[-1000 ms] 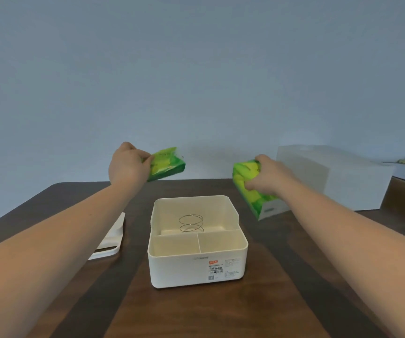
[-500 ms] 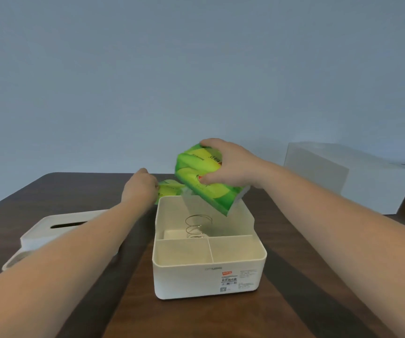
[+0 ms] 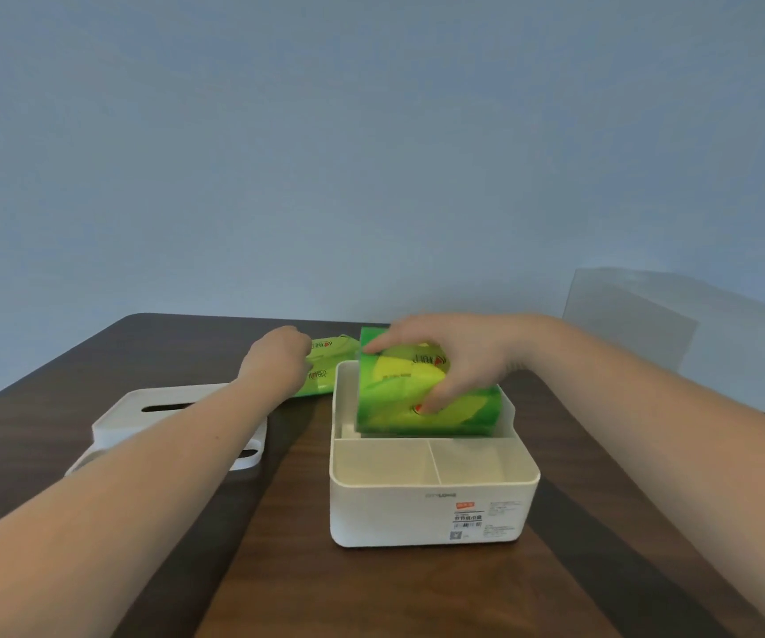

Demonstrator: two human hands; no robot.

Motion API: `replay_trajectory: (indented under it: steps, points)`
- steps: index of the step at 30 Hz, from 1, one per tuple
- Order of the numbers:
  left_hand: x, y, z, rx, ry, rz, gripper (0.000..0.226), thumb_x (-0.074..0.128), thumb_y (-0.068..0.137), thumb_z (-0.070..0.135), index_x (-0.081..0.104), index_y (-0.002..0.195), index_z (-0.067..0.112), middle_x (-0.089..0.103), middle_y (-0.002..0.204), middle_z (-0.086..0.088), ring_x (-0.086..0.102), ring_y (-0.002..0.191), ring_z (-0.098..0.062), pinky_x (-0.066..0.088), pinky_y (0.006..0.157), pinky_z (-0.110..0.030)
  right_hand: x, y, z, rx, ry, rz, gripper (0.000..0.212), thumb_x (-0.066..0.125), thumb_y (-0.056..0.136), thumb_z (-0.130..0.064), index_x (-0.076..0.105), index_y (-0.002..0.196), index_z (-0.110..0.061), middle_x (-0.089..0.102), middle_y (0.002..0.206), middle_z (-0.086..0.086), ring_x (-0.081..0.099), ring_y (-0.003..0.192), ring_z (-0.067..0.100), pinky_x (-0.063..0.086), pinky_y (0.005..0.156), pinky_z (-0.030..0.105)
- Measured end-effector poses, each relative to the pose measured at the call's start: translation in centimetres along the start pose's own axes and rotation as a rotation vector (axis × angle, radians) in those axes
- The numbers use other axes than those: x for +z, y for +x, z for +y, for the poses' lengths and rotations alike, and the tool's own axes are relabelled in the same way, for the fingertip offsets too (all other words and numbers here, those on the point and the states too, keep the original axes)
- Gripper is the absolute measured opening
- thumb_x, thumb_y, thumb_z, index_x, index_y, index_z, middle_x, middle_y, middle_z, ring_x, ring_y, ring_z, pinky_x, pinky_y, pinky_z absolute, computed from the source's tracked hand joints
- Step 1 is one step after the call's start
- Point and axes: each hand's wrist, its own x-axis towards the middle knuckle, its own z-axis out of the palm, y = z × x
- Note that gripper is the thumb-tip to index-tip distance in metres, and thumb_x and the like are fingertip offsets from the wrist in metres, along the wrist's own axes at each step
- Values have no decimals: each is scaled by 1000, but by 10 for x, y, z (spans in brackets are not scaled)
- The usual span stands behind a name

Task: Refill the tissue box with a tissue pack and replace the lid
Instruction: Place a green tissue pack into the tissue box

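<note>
The right hand [image 3: 452, 356] is gripping a green tissue pack [image 3: 422, 398] from above, thumb pressed on its near face and fingers curled over the far top edge, and is holding it partly inside the rear compartment of the white tissue box [image 3: 431, 499]. The pack is sitting tilted, its lower edge below the box rim and its upper part sticking out under the palm. Nearer than this hand, the two smaller front compartments of the box are lying bare. The left hand [image 3: 277, 361] is closed around the end of a second green tissue pack [image 3: 327, 370], which is resting on the dark wooden table [image 3: 371, 591] just beyond the box's far left corner. Under the left forearm, the white lid [image 3: 141, 419] with its slot is lying flat on the table, apart from the box. Beyond the right forearm a blurred white box [image 3: 694, 343] is standing.
</note>
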Motion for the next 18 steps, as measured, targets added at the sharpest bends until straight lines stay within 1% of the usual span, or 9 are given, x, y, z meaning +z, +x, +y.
replay_trajectory:
  steps: [1, 3, 6, 9, 10, 12, 14, 16, 18]
  points:
    - [-2, -1, -3, 6, 4, 3, 30, 53, 95, 24, 64, 119, 9, 58, 119, -9, 58, 112, -29, 50, 89, -38, 3, 0, 0, 4, -50, -36, 84, 79, 76, -27, 33, 144, -42, 35, 150, -7, 34, 137, 14, 30, 116, 37]
    - [-6, -5, -7, 15, 11, 6, 30, 52, 95, 24, 64, 119, 9, 58, 118, -9, 58, 111, -29, 51, 89, -38, 8, -1, 0, 32, -62, -64, 85, 77, 78, -27, 29, 146, -42, 32, 153, -9, 30, 140, 12, 28, 117, 36]
    - [-14, -14, -13, 29, 20, 18, 29, 51, 96, 22, 65, 118, 9, 59, 117, -9, 59, 110, -29, 51, 89, -37, 12, -4, -1, 81, -31, -54, 82, 76, 80, -28, 29, 146, -43, 35, 153, -14, 35, 139, 11, 32, 115, 35]
    - [-27, -24, -20, 28, 29, 19, 28, 50, 95, 20, 66, 114, 8, 61, 116, -10, 60, 108, -29, 52, 86, -37, 10, -8, -6, 133, -18, -26, 77, 76, 78, -34, 36, 144, -39, 39, 150, -12, 39, 136, 14, 36, 112, 36]
    - [-32, -27, -24, 22, 28, 24, 26, 50, 95, 19, 68, 109, 6, 62, 112, -10, 61, 103, -30, 53, 82, -38, 8, -8, -9, 145, 12, -2, 75, 77, 78, -35, 39, 143, -38, 42, 148, -11, 42, 134, 15, 37, 111, 35]
    - [-40, -34, -31, 7, 26, 46, 22, 47, 92, 13, 66, 89, 2, 60, 97, -10, 61, 86, -30, 52, 70, -36, 3, -10, -15, 149, 66, 58, 67, 75, 79, -39, 45, 140, -34, 49, 144, -8, 47, 130, 15, 39, 106, 31]
    - [-47, -42, -39, -18, 33, 60, 20, 45, 90, 10, 54, 73, 5, 53, 85, -9, 53, 75, -28, 43, 63, -33, -2, -10, -24, 138, 101, 117, 60, 72, 82, -41, 50, 137, -30, 54, 140, -7, 50, 127, 14, 39, 103, 26]
    - [-52, -50, -49, -32, 28, 66, 22, 45, 91, 13, 49, 71, 8, 51, 82, -7, 51, 75, -27, 43, 64, -32, -5, -7, -36, 124, 138, 153, 54, 69, 84, -41, 55, 134, -25, 58, 136, -5, 53, 125, 13, 40, 100, 23]
    - [-54, -58, -61, -45, 20, 61, 21, 45, 93, 18, 54, 76, 10, 55, 82, -5, 54, 78, -25, 49, 69, -34, -5, -1, -49, 114, 144, 167, 49, 66, 86, -42, 58, 131, -23, 61, 133, -2, 56, 121, 14, 43, 98, 23]
